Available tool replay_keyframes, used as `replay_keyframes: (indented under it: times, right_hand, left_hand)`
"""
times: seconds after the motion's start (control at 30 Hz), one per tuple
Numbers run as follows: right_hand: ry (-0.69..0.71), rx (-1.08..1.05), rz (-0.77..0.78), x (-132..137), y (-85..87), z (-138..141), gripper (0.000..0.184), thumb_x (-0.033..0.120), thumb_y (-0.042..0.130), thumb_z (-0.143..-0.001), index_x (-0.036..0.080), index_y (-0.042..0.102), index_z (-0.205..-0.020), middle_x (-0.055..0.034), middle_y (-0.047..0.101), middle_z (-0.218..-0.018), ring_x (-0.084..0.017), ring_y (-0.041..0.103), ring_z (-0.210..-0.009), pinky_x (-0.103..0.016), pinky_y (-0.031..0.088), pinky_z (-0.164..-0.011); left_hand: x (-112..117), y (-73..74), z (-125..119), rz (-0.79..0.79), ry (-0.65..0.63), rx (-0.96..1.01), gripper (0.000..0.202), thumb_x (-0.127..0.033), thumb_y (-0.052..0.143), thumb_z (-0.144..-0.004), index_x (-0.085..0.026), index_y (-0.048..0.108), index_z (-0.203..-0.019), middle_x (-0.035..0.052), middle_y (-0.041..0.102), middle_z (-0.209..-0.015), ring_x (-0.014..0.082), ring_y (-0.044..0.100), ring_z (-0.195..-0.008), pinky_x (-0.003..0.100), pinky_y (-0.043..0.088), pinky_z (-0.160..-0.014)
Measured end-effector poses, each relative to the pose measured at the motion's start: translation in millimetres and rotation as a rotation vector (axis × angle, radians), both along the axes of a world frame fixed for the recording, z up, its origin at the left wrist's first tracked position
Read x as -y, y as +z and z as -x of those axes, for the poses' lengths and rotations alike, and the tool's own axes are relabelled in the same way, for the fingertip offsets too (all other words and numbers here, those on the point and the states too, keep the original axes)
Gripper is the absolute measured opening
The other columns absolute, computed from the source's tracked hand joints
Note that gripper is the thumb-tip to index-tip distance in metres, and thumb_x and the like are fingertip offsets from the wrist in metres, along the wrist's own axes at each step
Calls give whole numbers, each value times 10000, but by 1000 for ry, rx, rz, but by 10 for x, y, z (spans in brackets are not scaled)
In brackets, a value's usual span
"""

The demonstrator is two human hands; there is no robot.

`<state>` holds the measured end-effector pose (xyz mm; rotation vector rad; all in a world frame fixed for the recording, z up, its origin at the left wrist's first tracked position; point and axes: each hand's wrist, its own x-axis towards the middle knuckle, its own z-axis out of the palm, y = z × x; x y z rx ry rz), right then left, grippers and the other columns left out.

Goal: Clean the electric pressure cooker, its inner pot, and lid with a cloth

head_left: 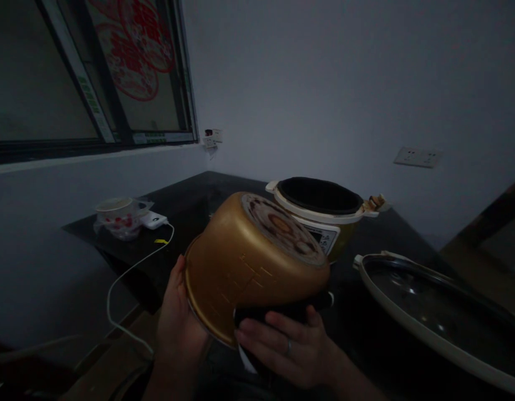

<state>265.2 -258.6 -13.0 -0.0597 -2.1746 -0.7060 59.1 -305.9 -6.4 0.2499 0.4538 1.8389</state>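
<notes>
Holding a golden pot (pixel 236 267) between two bare hands, above the near part of the tabletop (pixel 199 186).

Left grip (pixel 180 312): closed round the pot's rim, thumb on the outer wall, palm beneath.

Right grip (pixel 290 345): fingers bent over a dark cloth (pixel 284 313), pinning it against the pot's lower side; one ring (pixel 289 348) worn.

Golden pot: one, tilted on its side, base turned up and to the right, mouth toward the left hand. Raised or scored marks on the wall. Brown stains (pixel 280 225) in patches and rings on the pale base.

Rice cooker (pixel 330 219): one, standing upright just behind the pot, top uncovered, interior dark, control panel (pixel 329 236) partly hidden by the pot.

Glass lid (pixel 432 312): one, pale rim, to the right, apart from the cooker.

Left end: cup in clear plastic (pixel 119 217); white adapter (pixel 154 220) beside it; white cable (pixel 111 295) trailing down.

Surroundings: wall socket (pixel 418 157); window (pixel 144 61) with red decorations.

Progress, as judged: lid off, pot out of the cooker, cloth set to the wall; work on the pot appears midway. Outstanding: base stains, pot and lid both apart from the cooker. Cleanliness inside: cannot tell.
</notes>
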Motion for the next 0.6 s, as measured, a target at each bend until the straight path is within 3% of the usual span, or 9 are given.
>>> replay_keyframes:
  times: [0.17, 0.37, 0.47, 0.6]
  right_hand:
    - [-91, 72, 60, 74, 305, 191, 419, 171, 359, -967, 236, 547, -1337, 87, 479, -1453, -136, 242, -1460, -412, -25, -1228]
    - [-91, 171, 153, 76, 623, 453, 422, 260, 382, -990, 124, 506, -1370, -39, 474, -1478, -238, 343, -1419, -492, 163, -1215]
    - [-146, 217, 229, 39, 778, 623, 436, 247, 331, -995, 82, 511, -1357, -88, 495, -1459, -284, 395, -1384, -539, 287, -1164]
    - [-236, 272, 310, 0, 873, 826, 455, 208, 307, -988, 13, 488, -1358, -151, 522, -1423, -310, 449, -1341, -565, 337, -1125]
  left_hand:
    - [20, -6, -134, -14, 98, 78, 397, -334, 346, -989, -249, 719, -1094, -8, 784, -844, 148, 742, -806, 237, 546, -860]
    - [50, -27, -317, 56, 254, 141, 432, -282, 315, -991, -239, 745, -991, -15, 783, -816, 105, 741, -799, 131, 538, -717]
    - [38, 21, -385, 73, 294, 125, 408, -301, 332, -994, -253, 731, -1062, -11, 784, -917, 114, 730, -896, 161, 520, -850]
    - [9, 19, -430, 45, 278, 50, 393, -297, 341, -999, -285, 648, -1244, -8, 763, -1050, 118, 636, -1147, 188, 446, -998]
